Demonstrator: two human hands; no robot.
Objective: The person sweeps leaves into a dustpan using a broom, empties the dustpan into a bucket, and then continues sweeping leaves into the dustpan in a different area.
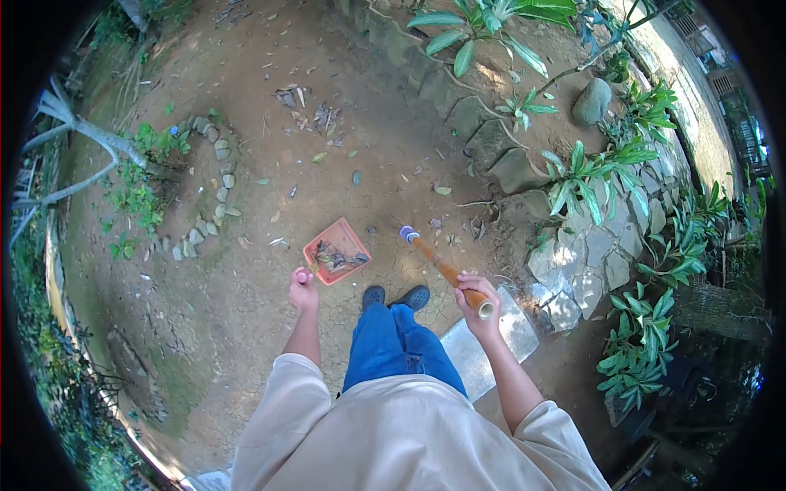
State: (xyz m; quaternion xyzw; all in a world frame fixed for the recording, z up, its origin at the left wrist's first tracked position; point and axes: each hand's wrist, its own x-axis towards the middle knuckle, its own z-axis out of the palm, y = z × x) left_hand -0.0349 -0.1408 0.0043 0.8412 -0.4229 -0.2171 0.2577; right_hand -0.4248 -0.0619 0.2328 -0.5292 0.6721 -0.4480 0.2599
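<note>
My left hand (302, 293) is closed around the handle of an orange-pink dustpan (345, 236). Dry leaves and bits of debris (334, 257) lie inside the pan, which is just ahead of my feet. In my right hand (478, 288) is a broom (440, 264) with a thick bamboo handle, its hollow end pointing up toward me. A purple-and-white binding (408, 234) wraps the broom's far end. Thin dark bristles fan out beyond it over the soil, hard to make out.
Fallen leaves (319, 119) are scattered on the cracked dirt. A stone ring (220, 188) curves around a plant at left. Edging tiles (499, 141), a boulder (591, 101) and leafy plants (585, 182) line the right. A pale slab (509, 335) lies by my right arm.
</note>
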